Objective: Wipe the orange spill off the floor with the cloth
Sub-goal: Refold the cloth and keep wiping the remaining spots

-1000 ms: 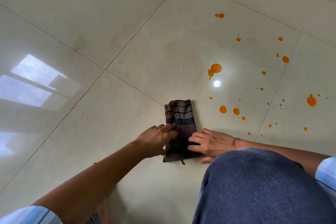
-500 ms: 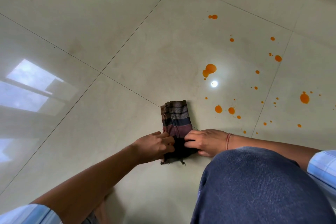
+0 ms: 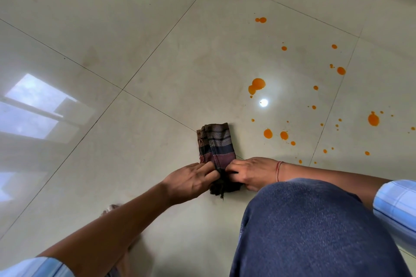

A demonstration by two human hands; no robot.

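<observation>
Since a second ago both hands, left (image 3: 191,181) and right (image 3: 248,172), have closed from flat to pinching the near end of the folded cloth (image 3: 216,146) on the floor (image 3: 135,29), orange spill (image 3: 256,85) unwiped nearby; wiping likely follows.

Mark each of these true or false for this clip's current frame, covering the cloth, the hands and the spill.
1. Both hands, left and right, grip the near end of the cloth. True.
2. The cloth covers the biggest orange drop. False: it lies on the floor left of the drops, apart from them.
3. The cloth is folded into a narrow strip. True.
4. The floor is wiped clean. False: orange drops remain scattered.
</observation>
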